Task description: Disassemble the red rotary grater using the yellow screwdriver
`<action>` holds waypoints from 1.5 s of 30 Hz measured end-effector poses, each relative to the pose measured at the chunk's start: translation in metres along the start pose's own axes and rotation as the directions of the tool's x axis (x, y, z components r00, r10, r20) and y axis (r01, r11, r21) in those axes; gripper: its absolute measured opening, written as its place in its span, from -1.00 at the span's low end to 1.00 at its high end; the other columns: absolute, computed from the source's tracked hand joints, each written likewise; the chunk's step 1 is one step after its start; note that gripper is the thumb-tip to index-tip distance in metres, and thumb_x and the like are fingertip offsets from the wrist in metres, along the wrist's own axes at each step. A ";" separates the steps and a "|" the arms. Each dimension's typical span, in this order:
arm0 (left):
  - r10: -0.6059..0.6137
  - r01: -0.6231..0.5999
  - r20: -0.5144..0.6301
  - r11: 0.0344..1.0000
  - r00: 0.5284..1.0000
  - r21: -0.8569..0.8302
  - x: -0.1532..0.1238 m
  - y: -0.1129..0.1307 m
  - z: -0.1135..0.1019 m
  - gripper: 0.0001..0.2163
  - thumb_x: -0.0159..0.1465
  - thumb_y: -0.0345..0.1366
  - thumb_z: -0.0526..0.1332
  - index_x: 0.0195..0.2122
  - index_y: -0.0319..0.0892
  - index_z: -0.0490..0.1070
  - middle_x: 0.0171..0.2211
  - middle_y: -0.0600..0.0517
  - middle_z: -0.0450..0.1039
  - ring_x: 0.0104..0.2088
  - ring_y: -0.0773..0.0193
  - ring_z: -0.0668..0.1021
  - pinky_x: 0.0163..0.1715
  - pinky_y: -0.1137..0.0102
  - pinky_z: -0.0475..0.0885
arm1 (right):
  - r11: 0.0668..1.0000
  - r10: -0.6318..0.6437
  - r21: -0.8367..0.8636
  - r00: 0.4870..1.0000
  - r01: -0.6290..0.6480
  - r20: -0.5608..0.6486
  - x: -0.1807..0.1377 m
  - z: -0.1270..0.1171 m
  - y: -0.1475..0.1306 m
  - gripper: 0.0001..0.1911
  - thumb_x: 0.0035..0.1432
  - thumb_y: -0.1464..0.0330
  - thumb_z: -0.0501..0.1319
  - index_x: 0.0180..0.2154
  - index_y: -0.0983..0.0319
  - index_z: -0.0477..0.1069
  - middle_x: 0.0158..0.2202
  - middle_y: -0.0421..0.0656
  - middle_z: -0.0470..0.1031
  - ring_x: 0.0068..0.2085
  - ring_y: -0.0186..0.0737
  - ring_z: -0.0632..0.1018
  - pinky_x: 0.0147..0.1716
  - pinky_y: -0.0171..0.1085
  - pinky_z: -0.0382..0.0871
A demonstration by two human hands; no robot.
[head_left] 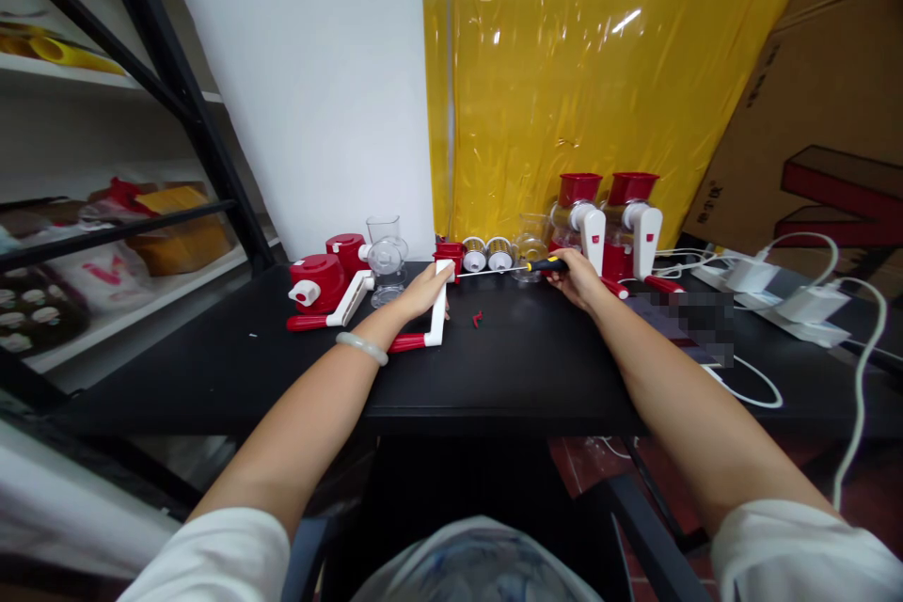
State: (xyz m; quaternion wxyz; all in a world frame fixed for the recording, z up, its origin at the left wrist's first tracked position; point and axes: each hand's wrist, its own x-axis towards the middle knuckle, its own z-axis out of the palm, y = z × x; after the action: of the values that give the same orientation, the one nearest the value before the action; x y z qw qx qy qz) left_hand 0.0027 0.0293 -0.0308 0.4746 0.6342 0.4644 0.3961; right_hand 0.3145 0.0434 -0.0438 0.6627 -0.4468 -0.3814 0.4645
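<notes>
A: Where's the crank at, and who's got it?

B: The white crank (438,306) is near the middle of the black table (232,367), its red grip pointing left. Left hand (423,290) has its fingers wrapped round the upper end, so yeah, it's grasping it.

A: And the other one?

B: Right hand (575,276) is clenched on the yellow-and-black handle of a screwdriver (545,264). Shaft runs left, pretty much level, to the crank's upper end. Can't tell if the tip is actually touching, too small.

A: Anything close by?

B: Small red piece (478,319) on the table between the hands, on the near side of the shaft. On the far side there are two drums (474,254) next to each other, ends facing us.

A: Further out?

B: Left: two red housings (319,282), one behind the other, with another red-gripped crank (351,299) by the nearer one and a clear plastic part (387,256) standing to their right. Far right: two assembled grinders (633,226) with red hoppers, upright side by side. Past those, white chargers (752,273) on the right. Yellow sheet (599,66) hangs at the back.
</notes>
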 end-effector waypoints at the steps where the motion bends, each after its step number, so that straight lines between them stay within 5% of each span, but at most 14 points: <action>1: -0.003 0.003 0.000 1.000 1.000 0.001 0.000 0.000 0.000 -0.46 0.30 0.15 0.20 0.11 -0.17 0.28 -0.68 0.14 0.33 -0.66 0.18 0.49 -0.60 0.31 0.46 | 1.000 0.001 0.012 1.000 -0.002 0.011 -0.001 0.000 -0.001 -0.89 0.00 0.37 0.25 -0.37 0.15 0.33 -0.61 -0.34 0.30 -0.61 -0.42 0.30 -0.57 -0.40 0.35; 12: 0.003 -0.003 0.001 1.000 1.000 -0.024 -0.002 0.003 0.001 -0.57 0.39 0.05 0.13 0.08 -0.18 0.25 -0.70 0.15 0.32 -0.68 0.17 0.47 -0.61 0.29 0.47 | 0.997 -0.010 0.072 0.999 0.007 0.038 -0.002 -0.001 -0.002 -0.88 -0.04 0.39 0.25 -0.39 0.15 0.34 -0.59 -0.32 0.31 -0.59 -0.40 0.30 -0.55 -0.39 0.31; 20: 0.001 -0.001 0.001 0.999 1.000 -0.055 0.004 -0.001 -0.001 -0.49 0.33 0.16 0.15 0.07 -0.15 0.26 -0.69 0.15 0.34 -0.69 0.18 0.49 -0.60 0.32 0.45 | 0.995 -0.032 0.092 0.998 0.026 0.057 -0.001 -0.002 -0.001 -0.85 -0.11 0.39 0.26 -0.39 0.14 0.35 -0.47 -0.27 0.40 -0.47 -0.32 0.45 -0.44 -0.31 0.40; 24: 0.006 -0.006 -0.002 0.999 1.000 -0.051 0.006 -0.003 -0.001 -0.47 0.32 0.17 0.17 0.07 -0.16 0.26 -0.69 0.16 0.33 -0.68 0.18 0.49 -0.59 0.30 0.46 | 0.997 -0.040 0.066 0.998 0.037 0.056 0.002 -0.003 0.000 -0.84 0.02 0.24 0.26 -0.37 0.14 0.34 -0.46 -0.26 0.44 -0.47 -0.30 0.48 -0.43 -0.29 0.43; 29: 0.001 -0.002 -0.008 0.999 1.000 -0.045 0.004 -0.001 -0.001 -0.48 0.32 0.18 0.16 0.06 -0.16 0.25 -0.70 0.16 0.33 -0.69 0.19 0.49 -0.61 0.32 0.45 | 0.991 -0.016 -0.133 0.999 0.011 -0.031 0.007 -0.004 0.003 -0.58 0.22 -0.05 0.16 -0.39 0.15 0.36 -0.68 -0.28 0.29 -0.66 -0.34 0.32 -0.60 -0.33 0.35; 32: 0.004 -0.004 -0.008 0.999 1.000 -0.038 0.005 -0.002 -0.002 -0.49 0.33 0.17 0.15 0.06 -0.16 0.25 -0.70 0.15 0.34 -0.69 0.18 0.49 -0.62 0.32 0.45 | 0.973 -0.071 -0.222 0.997 0.063 -0.029 0.007 -0.006 0.006 -0.66 0.19 0.01 0.23 -0.40 0.14 0.38 -0.76 -0.36 0.16 -0.71 -0.40 0.19 -0.64 -0.35 0.34; 37: 0.013 -0.013 0.007 0.999 1.000 -0.039 0.005 -0.004 -0.002 -0.45 0.29 0.19 0.19 0.06 -0.17 0.24 -0.68 0.16 0.34 -0.69 0.19 0.49 -0.62 0.31 0.46 | 0.991 -0.069 -0.113 0.997 0.066 -0.021 0.006 -0.004 0.007 -0.83 0.16 0.24 0.24 -0.41 0.16 0.37 -0.73 -0.33 0.19 -0.67 -0.40 0.23 -0.63 -0.39 0.35; 45: 0.018 -0.017 0.062 1.000 0.998 -0.016 -0.007 0.009 0.004 -0.64 0.21 -0.38 0.32 -0.03 -0.16 0.21 -0.64 0.22 0.33 -0.66 0.27 0.47 -0.58 0.34 0.49 | 0.997 -0.010 0.079 1.000 0.011 -0.017 0.003 -0.001 0.000 -0.91 -0.03 0.36 0.25 -0.46 0.18 0.33 -0.59 -0.27 0.35 -0.58 -0.39 0.37 -0.58 -0.38 0.37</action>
State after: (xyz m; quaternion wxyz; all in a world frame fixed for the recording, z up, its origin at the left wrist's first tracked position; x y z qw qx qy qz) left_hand 0.0065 0.0209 -0.0230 0.4902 0.6466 0.4407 0.3839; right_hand 0.3162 0.0464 -0.0438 0.6855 -0.4223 -0.3594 0.4718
